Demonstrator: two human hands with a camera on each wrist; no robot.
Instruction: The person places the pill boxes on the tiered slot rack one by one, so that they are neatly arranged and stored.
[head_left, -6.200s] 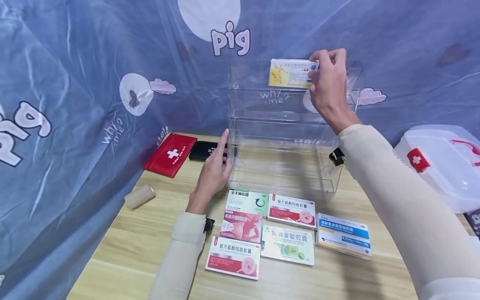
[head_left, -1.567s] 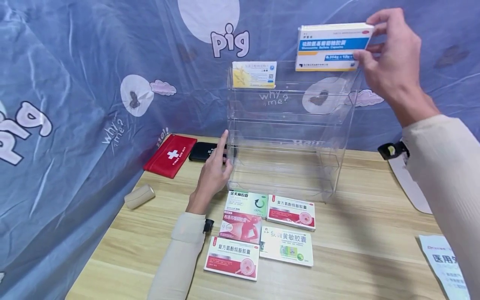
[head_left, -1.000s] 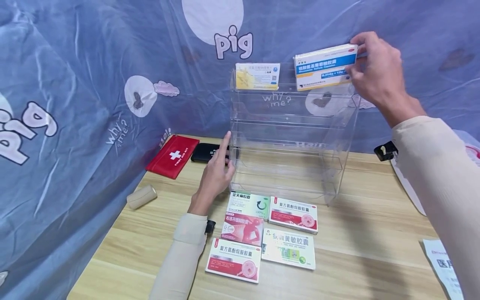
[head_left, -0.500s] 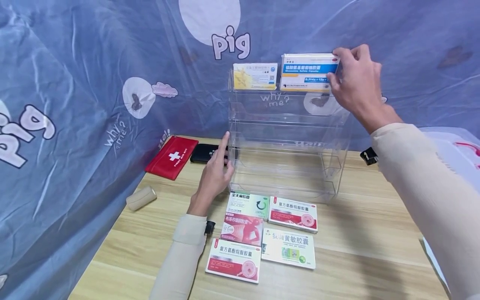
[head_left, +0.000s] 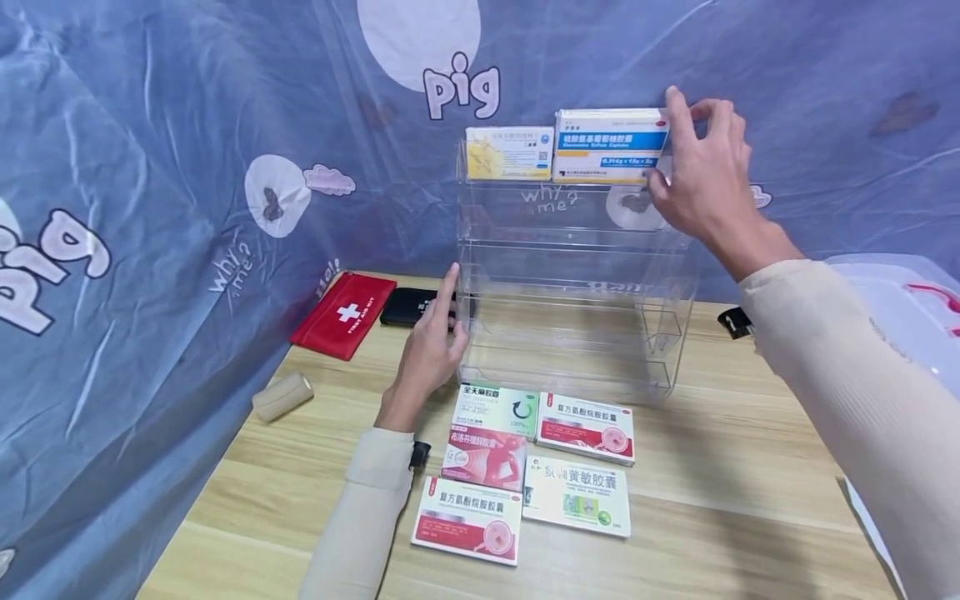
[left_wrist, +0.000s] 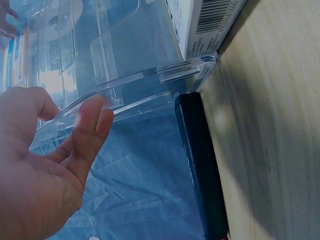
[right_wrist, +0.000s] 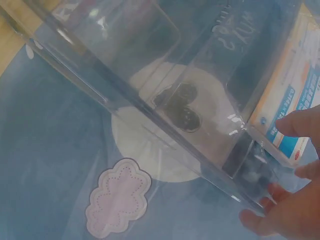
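On the bench (head_left: pixel 225 508), a clear tiered rack (head_left: pixel 570 243) is stood; it should be braced, as it could be shifted by a sideways push at its top tier. Hands are set well apart. Left hand (head_left: pixel 429 346) is laid against the rack's left wall, fingers mostly extended, nothing carried. Right hand (head_left: pixel 701 171) is raised at the far right, forearm slanted in from near right, index finger pointed up along the right edge of the blue-and-white box (head_left: pixel 609 143), thumb at its near face; whether a firm pinch is applied cannot be told. That box is stood upright on the top tier, just right of the smaller yellow box (head_left: pixel 508 152). Best pushed low and level, so neither is tipped.
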